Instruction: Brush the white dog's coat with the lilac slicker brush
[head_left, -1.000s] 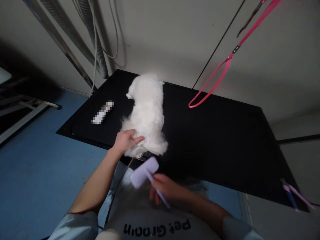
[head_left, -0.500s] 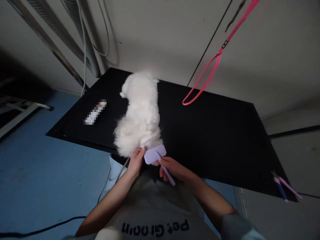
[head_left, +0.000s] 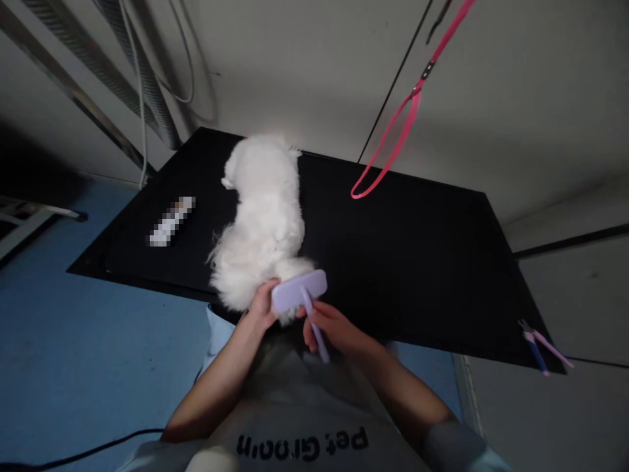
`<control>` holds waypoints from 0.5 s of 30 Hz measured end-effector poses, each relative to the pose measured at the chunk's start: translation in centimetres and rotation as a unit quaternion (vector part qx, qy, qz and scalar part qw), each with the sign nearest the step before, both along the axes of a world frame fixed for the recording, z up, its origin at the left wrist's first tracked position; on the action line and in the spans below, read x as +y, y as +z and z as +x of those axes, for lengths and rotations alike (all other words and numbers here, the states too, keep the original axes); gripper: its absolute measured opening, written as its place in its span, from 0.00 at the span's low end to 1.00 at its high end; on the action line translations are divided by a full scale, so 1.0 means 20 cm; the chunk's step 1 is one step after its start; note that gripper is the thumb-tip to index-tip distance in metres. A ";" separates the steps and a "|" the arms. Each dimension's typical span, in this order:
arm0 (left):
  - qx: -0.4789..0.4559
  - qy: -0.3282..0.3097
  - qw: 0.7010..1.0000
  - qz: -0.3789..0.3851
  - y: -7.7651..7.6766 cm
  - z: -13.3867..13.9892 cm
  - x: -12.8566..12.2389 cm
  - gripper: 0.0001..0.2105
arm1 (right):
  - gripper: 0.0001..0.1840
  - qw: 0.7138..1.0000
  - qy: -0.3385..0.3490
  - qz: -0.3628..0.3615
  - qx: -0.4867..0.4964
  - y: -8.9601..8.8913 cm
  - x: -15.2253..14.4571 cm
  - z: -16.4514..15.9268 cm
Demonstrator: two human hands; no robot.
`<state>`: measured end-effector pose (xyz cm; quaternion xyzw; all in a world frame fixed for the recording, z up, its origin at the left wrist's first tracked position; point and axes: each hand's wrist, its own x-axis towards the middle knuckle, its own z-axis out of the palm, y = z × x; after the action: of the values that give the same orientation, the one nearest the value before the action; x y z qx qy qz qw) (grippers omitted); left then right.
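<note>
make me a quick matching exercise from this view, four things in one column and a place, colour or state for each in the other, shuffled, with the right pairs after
Things
1. brush
2. strap
3. plier-like tool
4. animal

Descriptions
A. at the near right corner of the table
B. white and fluffy
C. held in the right hand
D. pink, hanging in a loop

Right pairs
1-C, 2-D, 3-A, 4-B
</note>
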<state>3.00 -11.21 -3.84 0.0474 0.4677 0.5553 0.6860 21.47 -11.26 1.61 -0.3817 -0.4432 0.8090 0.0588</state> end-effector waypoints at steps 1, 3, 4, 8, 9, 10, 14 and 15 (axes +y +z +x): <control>-0.015 -0.004 1.000 -0.004 -0.01 0.00 0.01 0.11 | 0.13 0.999 -0.029 0.006 -0.017 -0.02 0.00 -0.02; -0.046 0.010 0.999 -0.006 -0.01 -0.01 0.03 0.12 | 0.14 0.997 -0.026 -0.026 -0.063 -0.08 -0.06 -0.01; -0.058 0.022 0.998 -0.004 -0.01 0.00 0.03 0.12 | 0.15 0.995 -0.009 -0.052 -0.080 -0.10 -0.11 0.02; -0.073 0.077 0.994 0.001 0.00 0.00 0.03 0.12 | 0.23 0.991 -0.041 -0.093 -0.083 -0.12 -0.29 0.20; -0.078 0.084 0.993 0.000 -0.01 0.00 0.03 0.11 | 0.24 0.991 -0.074 -0.086 -0.073 -0.10 -0.31 0.24; -0.088 0.086 0.992 -0.003 -0.02 -0.01 0.03 0.11 | 0.25 0.989 -0.106 -0.079 -0.061 -0.08 -0.31 0.26; -0.116 0.080 0.990 -0.010 -0.11 -0.05 0.03 0.05 | 0.21 0.983 -0.168 -0.072 0.013 0.01 -0.21 0.26; -0.115 0.073 0.991 -0.005 -0.14 -0.06 0.03 0.03 | 0.22 0.983 -0.171 -0.060 0.028 0.03 -0.18 0.24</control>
<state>1.73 -10.61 -6.67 -0.0541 0.3909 0.6033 0.6931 26.30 -14.81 2.22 -0.4321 -0.3203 0.8222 0.1860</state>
